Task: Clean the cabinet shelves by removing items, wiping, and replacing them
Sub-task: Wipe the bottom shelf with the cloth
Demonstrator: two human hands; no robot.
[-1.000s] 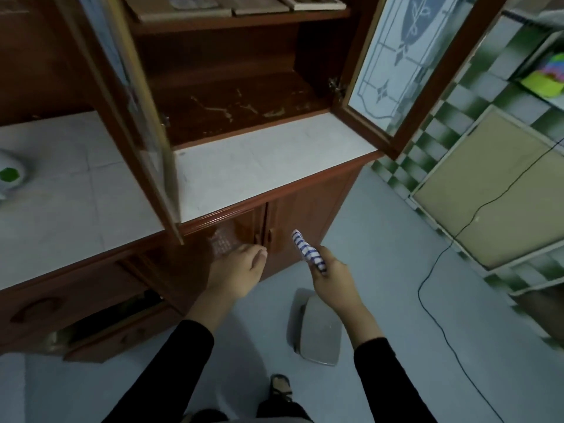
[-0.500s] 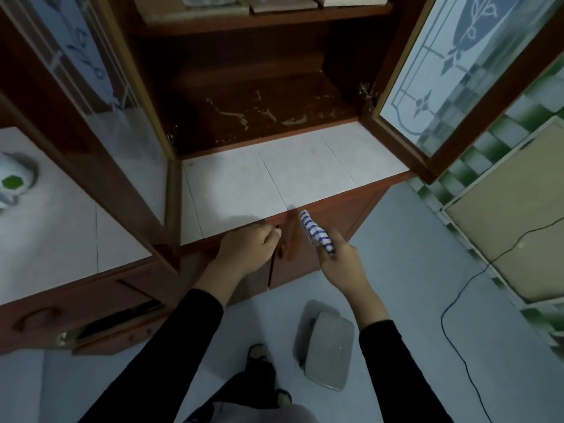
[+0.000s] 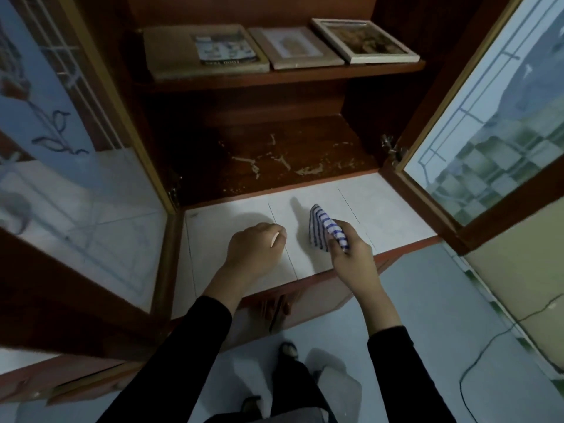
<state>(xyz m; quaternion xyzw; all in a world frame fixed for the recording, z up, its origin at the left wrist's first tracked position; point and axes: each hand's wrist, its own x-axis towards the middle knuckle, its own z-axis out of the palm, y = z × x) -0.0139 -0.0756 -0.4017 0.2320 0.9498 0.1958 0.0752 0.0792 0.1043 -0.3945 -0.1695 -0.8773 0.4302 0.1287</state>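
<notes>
While I look down past two black sleeves (image 3: 195,346), the nearest thing is the pale floor (image 3: 427,300), with a sandalled foot (image 3: 288,349) just in front of the lower cabinet doors (image 3: 308,303) and a thin dark cable (image 3: 488,340) trailing off to the right.

Above the doors, both hands reach over the front edge of the white tiled bench (image 3: 393,215). My view shows the left hand (image 3: 254,250) near the middle of that edge, its fingers (image 3: 270,230) clenched into a fist around nothing, thumbnail up. I cannot tell whether it rests on the tiles or hangs just over them. The right hand (image 3: 354,261) is just beside it, towards the bench's right end. Its fingers (image 3: 337,247) are grasping a blue-and-white striped cloth (image 3: 325,227), which is bunched and stands up out of the grip, pointing towards the back edge. The cloth's lower folds are at the tile surface, though contact is not clear to me.

Beyond the bench's back edge lies the dark wooden lower shelf (image 3: 274,138), bare of items and marked with pale streaks near its front. Two glass-paned doors stand swung out, the left door (image 3: 76,178) and the right door (image 3: 488,132). Farthest up, the upper shelf (image 3: 290,77) carries three flat picture frames side by side: a large frame (image 3: 171,53) at the left end, a middle frame (image 3: 294,47), and a white-edged frame (image 3: 364,41) at the right end.
</notes>
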